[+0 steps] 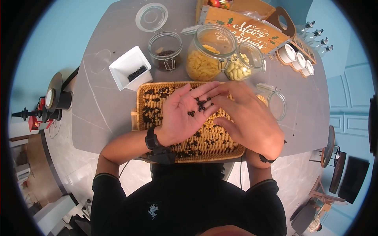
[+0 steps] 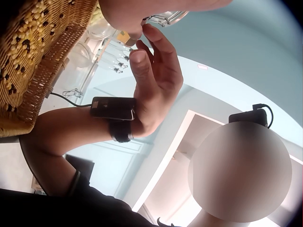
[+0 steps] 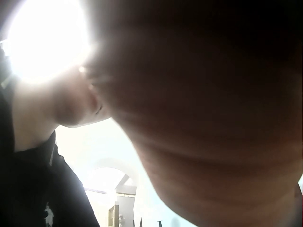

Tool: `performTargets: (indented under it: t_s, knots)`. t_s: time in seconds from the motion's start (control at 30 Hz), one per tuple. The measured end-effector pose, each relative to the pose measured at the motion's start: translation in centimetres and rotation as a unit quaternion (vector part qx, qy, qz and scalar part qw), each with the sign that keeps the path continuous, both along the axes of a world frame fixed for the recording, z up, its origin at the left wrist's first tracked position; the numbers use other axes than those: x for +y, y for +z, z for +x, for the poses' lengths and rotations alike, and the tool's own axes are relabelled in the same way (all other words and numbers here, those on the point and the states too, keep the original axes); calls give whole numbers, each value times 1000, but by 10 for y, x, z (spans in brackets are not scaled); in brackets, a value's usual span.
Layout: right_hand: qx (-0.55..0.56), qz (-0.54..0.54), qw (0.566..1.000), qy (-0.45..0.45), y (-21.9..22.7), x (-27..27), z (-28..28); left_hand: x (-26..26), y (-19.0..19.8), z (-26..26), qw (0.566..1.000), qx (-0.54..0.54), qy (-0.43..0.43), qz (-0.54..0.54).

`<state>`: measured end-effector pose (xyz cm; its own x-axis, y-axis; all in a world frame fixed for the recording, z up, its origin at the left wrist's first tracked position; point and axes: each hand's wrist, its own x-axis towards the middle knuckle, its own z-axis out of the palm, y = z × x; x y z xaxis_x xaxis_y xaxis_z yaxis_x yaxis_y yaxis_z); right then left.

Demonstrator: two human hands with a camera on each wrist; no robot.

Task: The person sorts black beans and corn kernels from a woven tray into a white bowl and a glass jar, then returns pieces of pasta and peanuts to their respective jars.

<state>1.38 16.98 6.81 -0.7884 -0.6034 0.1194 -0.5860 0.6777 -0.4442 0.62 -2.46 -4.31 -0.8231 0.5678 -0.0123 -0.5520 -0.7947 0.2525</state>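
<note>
The left hand [image 1: 182, 112] lies palm up over the wicker tray [image 1: 138, 98], fingers extended, with several black beans [image 1: 202, 104] on its palm and fingers. Above its fingertips the right hand [image 1: 250, 118] is bent over, its fingers reaching toward the beans; whether they touch any is hidden. In the left wrist view the right hand [image 2: 158, 80] has its thumb and fingers loosely bent. Black and yellow kernels are scattered in the tray below. A white square bowl [image 1: 118, 70] at the tray's upper left holds a small heap of black beans [image 1: 137, 73].
Behind the tray stand a jar of dark beans [image 1: 165, 55], a large jar of yellow pieces [image 1: 202, 65] and a jar of pale pieces [image 1: 238, 69]. An open jar [image 1: 277, 106] lies to the right. A wooden crate [image 1: 244, 29] and white cups [image 1: 287, 54] are at the back right.
</note>
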Motion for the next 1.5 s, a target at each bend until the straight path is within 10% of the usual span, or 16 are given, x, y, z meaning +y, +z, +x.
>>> performTargets:
  t_s: [1.5]
  knots:
    - [1, -11, 1000, 17, -1, -4, 5, 2, -6, -1, 999, -7, -13, 31]
